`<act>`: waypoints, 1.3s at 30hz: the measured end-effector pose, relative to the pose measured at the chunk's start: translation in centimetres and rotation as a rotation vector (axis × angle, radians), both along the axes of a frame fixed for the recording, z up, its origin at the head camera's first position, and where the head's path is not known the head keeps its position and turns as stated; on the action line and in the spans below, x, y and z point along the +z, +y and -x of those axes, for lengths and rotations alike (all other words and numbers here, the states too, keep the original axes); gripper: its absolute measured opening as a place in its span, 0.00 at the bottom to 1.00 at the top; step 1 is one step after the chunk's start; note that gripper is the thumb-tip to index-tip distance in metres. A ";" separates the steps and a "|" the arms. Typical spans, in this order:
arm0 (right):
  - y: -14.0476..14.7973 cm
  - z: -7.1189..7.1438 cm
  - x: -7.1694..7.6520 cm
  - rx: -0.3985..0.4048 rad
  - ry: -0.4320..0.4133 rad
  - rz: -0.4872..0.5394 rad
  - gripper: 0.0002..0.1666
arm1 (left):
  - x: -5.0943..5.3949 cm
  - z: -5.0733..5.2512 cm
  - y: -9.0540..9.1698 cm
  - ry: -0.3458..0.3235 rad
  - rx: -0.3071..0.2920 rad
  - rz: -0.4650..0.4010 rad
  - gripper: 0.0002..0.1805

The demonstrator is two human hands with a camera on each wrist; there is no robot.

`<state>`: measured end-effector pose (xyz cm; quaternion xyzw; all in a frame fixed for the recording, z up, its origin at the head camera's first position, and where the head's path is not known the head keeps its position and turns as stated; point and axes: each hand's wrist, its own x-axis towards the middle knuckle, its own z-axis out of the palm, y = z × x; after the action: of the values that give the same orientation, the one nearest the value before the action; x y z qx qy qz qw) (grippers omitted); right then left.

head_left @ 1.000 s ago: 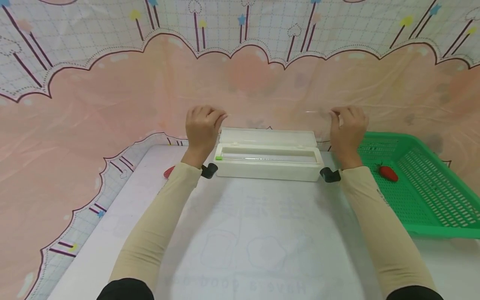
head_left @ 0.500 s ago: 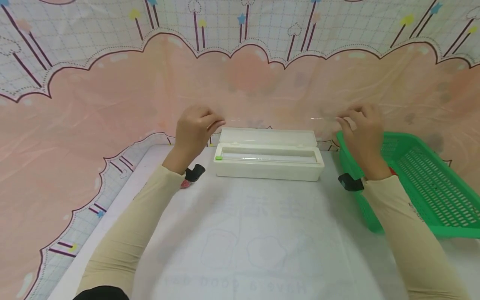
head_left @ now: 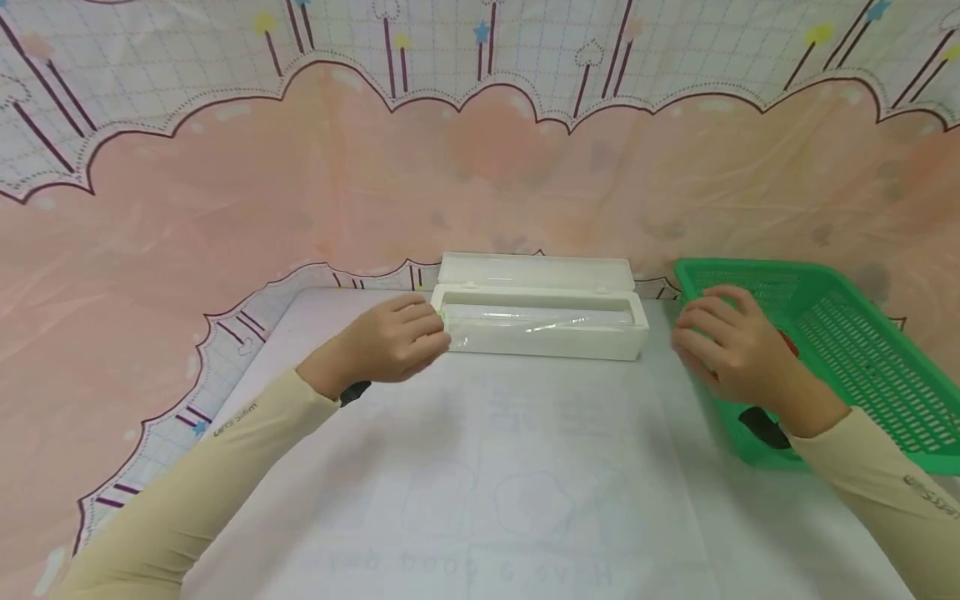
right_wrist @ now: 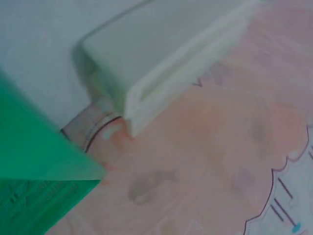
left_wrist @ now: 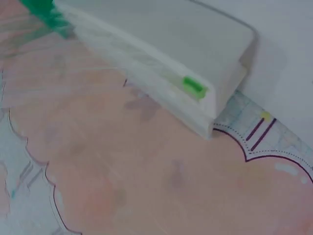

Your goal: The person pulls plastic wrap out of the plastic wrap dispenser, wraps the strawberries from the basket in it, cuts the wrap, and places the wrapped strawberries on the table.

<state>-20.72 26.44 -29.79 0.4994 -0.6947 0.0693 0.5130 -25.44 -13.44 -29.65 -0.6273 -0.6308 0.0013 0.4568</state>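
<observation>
A clear film [head_left: 551, 323] shows as thin glints between the two hands, in front of the white box [head_left: 540, 346], whose lid [head_left: 536, 272] stands open at the back. My left hand [head_left: 382, 340], fingers curled, pinches the film's left side by the box's left end. To the right of the box, my right hand [head_left: 738, 354] has bent fingers at the film's right side; its fingertips are hidden. Streaks of film [left_wrist: 63, 78] cross the left wrist view, beside the box [left_wrist: 171, 39] with its green slider [left_wrist: 194, 87]. The right wrist view shows the box [right_wrist: 142, 44] blurred.
A green basket [head_left: 847, 271] stands at the right, partly behind my right hand and wrist, with a red object [head_left: 787, 342] in it mostly hidden. The white table sheet [head_left: 525, 442] lies before the box, a patterned cloth [head_left: 495, 183] behind it.
Both hands have come down and nearer from above the box, after moving slightly apart. The film glints have dropped with them to the box's front. The red object by my left wrist is now out of sight.
</observation>
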 end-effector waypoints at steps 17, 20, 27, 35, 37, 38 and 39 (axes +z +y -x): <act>-0.5 -4.3 -2.5 -0.084 -0.155 -0.679 0.32 | -5.5 -3.0 -0.4 0.032 -0.039 0.564 0.11; -0.7 -4.8 -3.2 -0.121 -0.174 -0.717 0.33 | -6.2 -3.2 -0.3 0.001 -0.009 0.608 0.03; -0.9 -5.0 -6.4 -0.191 -0.208 -0.861 0.14 | -8.5 -3.3 -0.5 -0.055 0.101 0.682 0.05; -1.4 -4.4 -9.6 -0.223 -0.177 -0.888 0.17 | -10.1 -3.3 -1.0 -0.116 0.204 0.688 0.10; -1.5 -4.4 -9.8 -0.232 -0.183 -0.891 0.17 | -10.0 -3.4 -1.1 -0.140 0.224 0.694 0.10; -1.5 -4.4 -10.0 -0.240 -0.187 -0.896 0.17 | -9.9 -3.5 -1.1 -0.145 0.232 0.696 0.11; -1.5 -4.3 -10.1 -0.249 -0.190 -0.898 0.16 | -9.8 -3.5 -1.0 -0.146 0.237 0.697 0.11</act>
<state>-16.38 24.90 -39.88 0.5763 -0.7542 -0.2546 0.1849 -21.94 -14.49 -39.50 -0.6661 -0.6917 0.2240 0.1665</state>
